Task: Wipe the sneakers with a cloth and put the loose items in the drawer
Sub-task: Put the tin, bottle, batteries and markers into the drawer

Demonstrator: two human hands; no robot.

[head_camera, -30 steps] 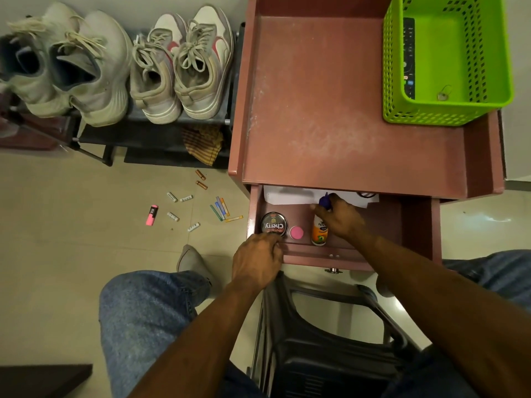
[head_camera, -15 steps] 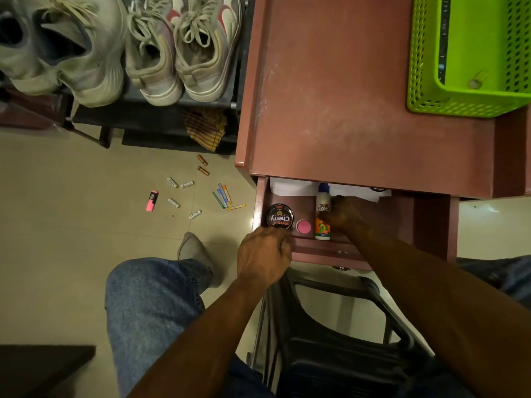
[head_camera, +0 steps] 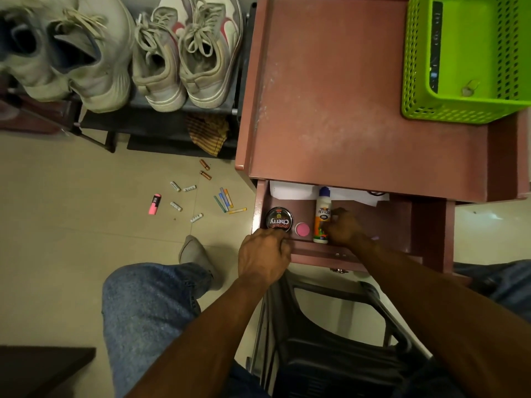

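Observation:
The brown drawer point(head_camera: 321, 251) stands pulled out under the desk top. Inside lie a round Cherry polish tin point(head_camera: 278, 219), a small pink round item point(head_camera: 302, 229), a white glue bottle point(head_camera: 322, 209) and white paper point(head_camera: 290, 191). My left hand point(head_camera: 264, 259) curls over the drawer's front edge beside the tin. My right hand point(head_camera: 343, 228) is inside the drawer, fingers closed against the lower end of the glue bottle. Two pairs of sneakers, white point(head_camera: 86, 58) and grey-pink point(head_camera: 186, 56), sit on the rack. A striped cloth point(head_camera: 208, 133) lies under the rack.
On the floor lie a pink highlighter point(head_camera: 155, 203), several batteries point(head_camera: 175, 206) and coloured pens point(head_camera: 225, 200). A green basket point(head_camera: 448, 113) sits on the desk top point(head_camera: 344, 110). A black stool point(head_camera: 330, 340) is below the drawer, between my knees.
My right hand brought the glue bottle down from standing to lying flat in the drawer, then slid to its lower end. My left hand stayed on the drawer front.

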